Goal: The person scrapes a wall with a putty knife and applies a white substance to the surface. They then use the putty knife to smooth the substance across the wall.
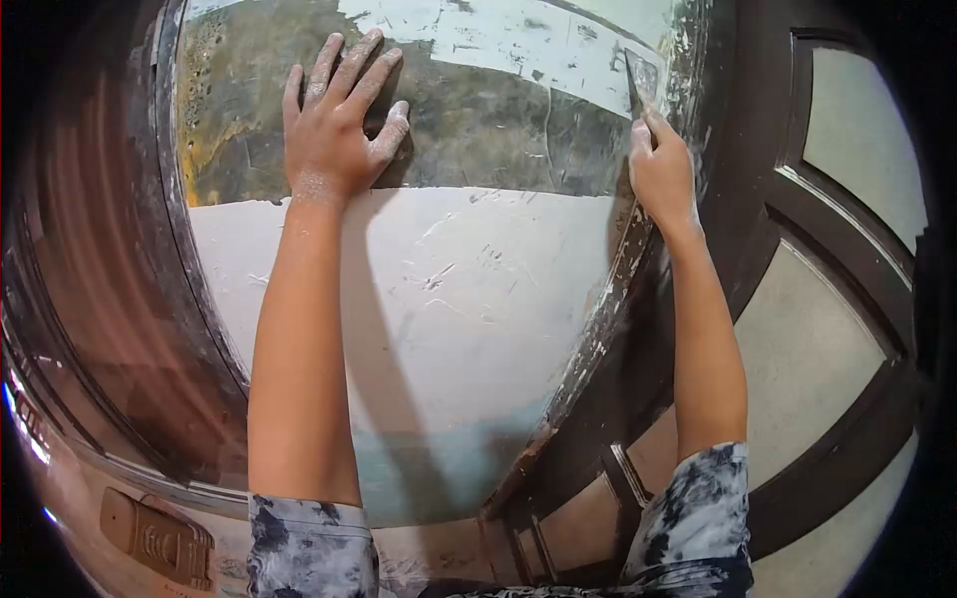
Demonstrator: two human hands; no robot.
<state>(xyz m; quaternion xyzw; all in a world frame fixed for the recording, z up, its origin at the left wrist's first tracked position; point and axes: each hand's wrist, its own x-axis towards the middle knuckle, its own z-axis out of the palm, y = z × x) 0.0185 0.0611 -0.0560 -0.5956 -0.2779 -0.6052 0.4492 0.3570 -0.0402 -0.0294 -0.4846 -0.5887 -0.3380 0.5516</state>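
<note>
My left hand [337, 125] lies with spread fingers on the bare grey-brown strip [488, 130] of the wall, white dust on its fingertips and wrist. In my right hand [662, 169] is a putty knife [643, 78], its handle wrapped by the fingers. The blade points up and meets the white-coated upper part [528, 38] of the wall near its right edge. Below the bare strip, a smooth white layer [469, 299] covers the wall, with a few scratch marks in it. Most of the knife's handle is hidden in my fist.
A dark wooden door with pale panels [817, 359] stands at the right. White-spattered trim [588, 349] runs down the wall's right edge. Brown glossy panelling [110, 269] is on the left, and a brown case-like object [158, 538] lies at lower left.
</note>
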